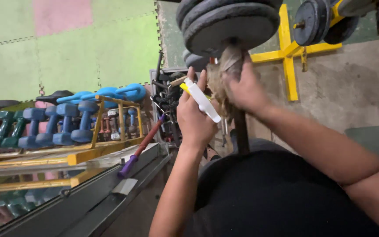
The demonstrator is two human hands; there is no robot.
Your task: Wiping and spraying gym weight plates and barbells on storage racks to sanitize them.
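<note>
My left hand (194, 115) is closed around a white and yellow spray bottle (202, 99), held up in front of me. My right hand (242, 87) presses a frayed beige rag (218, 83) against the dark bar (241, 131) of a barbell, just under its stacked grey weight plates (231, 24). The two hands are close together, almost touching, at the centre of the view. My dark-clothed lap fills the lower right.
A yellow rack (97, 149) with blue and teal dumbbells (66, 125) stands at left. A purple-handled bar (139, 149) leans on a grey metal frame. Green and pink foam mats cover the floor. A yellow stand (288, 52) with another loaded barbell (312, 22) is at upper right.
</note>
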